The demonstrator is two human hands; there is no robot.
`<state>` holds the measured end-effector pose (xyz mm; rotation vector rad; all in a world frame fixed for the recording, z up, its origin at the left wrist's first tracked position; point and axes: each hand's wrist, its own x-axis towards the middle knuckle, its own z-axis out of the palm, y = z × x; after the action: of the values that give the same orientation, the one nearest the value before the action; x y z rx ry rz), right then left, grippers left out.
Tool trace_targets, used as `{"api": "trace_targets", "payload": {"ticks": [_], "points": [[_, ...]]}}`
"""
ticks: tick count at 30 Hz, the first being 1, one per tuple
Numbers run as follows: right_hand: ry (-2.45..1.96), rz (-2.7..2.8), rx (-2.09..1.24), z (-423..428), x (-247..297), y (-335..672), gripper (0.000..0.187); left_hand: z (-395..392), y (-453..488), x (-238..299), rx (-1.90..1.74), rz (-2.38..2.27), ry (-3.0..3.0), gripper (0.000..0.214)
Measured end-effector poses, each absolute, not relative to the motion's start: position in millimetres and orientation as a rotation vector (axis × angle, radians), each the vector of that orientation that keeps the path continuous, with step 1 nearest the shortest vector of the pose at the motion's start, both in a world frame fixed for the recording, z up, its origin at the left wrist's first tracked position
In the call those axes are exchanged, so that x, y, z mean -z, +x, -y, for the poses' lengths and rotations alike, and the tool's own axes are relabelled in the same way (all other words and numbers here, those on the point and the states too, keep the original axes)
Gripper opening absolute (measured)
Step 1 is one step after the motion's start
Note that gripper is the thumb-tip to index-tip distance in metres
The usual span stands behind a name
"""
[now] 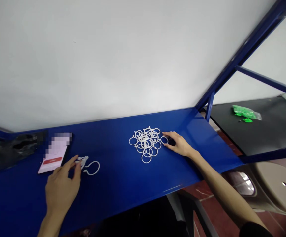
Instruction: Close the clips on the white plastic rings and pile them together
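Note:
On the left of the blue table, my left hand [63, 184] has its thumb and index finger closed at the edge of a small bunch of white plastic rings [84, 161]. The rings overlap, so how many it pinches is hidden. Beside them a single open white ring [93, 168] lies flat. My right hand [179, 143] rests at the right side of a larger pile of white rings [146, 142], each with a small knob or clasp. Its thumb and index finger are spread on either side of one outer ring [164, 140], which looks flat on the table.
A phone [56, 153] with a lit screen and a black plastic bag [12, 148] lie on the blue table [113, 197] at left. A blue metal frame [214, 82] rises on the right. Beyond it are a black table [269, 135] with a green-filled bag [246, 112], and a beige stool [278, 187].

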<state>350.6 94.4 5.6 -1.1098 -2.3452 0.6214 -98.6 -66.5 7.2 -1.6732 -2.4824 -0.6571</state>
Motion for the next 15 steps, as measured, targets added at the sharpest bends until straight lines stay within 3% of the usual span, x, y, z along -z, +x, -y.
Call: {"api": "trace_targets", "payload": {"ticks": [6, 15], "points": [[-1.131, 2.306, -0.582, -95.5, 0.2, 346.2, 0.055, 69.5, -100.2, -14.3, 0.634, 2.593, -1.578, 0.054], [-1.106, 2.337, -0.550, -96.4, 1.7, 344.6, 0.051, 67.7, -103.6, -20.3, 0.884, 2.556, -1.416, 0.047]]}}
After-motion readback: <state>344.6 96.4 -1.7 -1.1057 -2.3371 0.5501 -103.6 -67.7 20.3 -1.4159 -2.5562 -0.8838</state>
